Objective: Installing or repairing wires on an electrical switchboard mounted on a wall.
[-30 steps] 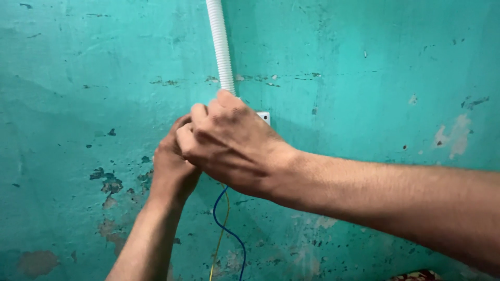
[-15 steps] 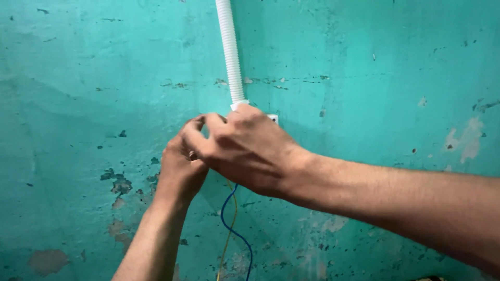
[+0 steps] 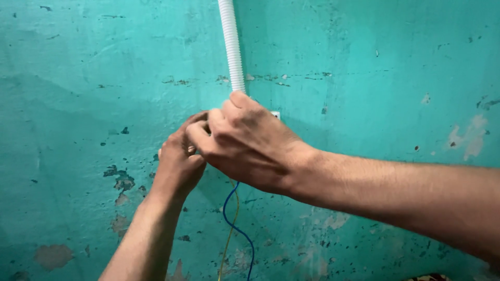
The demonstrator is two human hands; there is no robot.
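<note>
A white ribbed conduit [image 3: 231, 47] runs down a teal wall and ends behind my hands. My right hand [image 3: 250, 140] reaches in from the right with its fingers curled over the conduit's lower end and a small white box [image 3: 275, 114] on the wall, mostly hidden. My left hand [image 3: 178, 158] comes up from below and meets the right hand's fingertips. A blue wire [image 3: 232, 218] and a yellow wire [image 3: 233, 208] hang down from under the hands. What the fingers pinch is hidden.
The teal wall [image 3: 364, 67] is chipped and stained, with flaked patches at lower left [image 3: 117, 179]. A dark patterned object [image 3: 429, 277] shows at the bottom edge.
The view has shifted slightly, so conduit and hands sit a bit further right and lower. Both hands stay pressed together at the conduit's end.
</note>
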